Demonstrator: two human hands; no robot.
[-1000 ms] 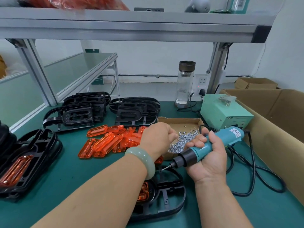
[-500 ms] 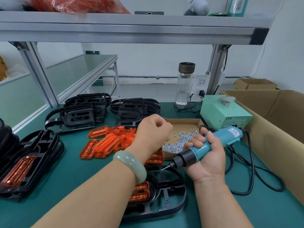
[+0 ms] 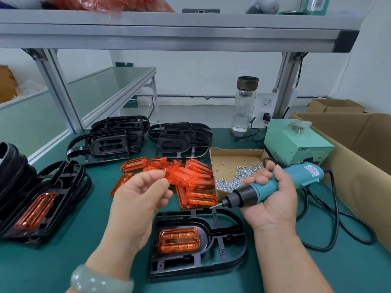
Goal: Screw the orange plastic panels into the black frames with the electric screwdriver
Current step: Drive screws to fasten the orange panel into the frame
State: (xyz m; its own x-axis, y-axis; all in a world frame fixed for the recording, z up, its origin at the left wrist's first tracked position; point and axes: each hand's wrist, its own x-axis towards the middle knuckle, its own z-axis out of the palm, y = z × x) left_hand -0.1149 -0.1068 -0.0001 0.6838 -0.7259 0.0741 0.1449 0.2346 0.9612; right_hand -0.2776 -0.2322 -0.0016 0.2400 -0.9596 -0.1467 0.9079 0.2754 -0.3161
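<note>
- your right hand grips the teal electric screwdriver.
- the glossy, ribbed orange panel sits inside the black frame nearest you.
- on your left hand, fingertips pinch together; on what, unclear.

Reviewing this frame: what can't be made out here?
Head view:
Left hand: curled fingers hide whether it pinches a screw.
Orange panel in the near black frame: screw heads too small to tell.
Electric screwdriver label: blurred.
Black stack at left: cut by the edge.
</note>
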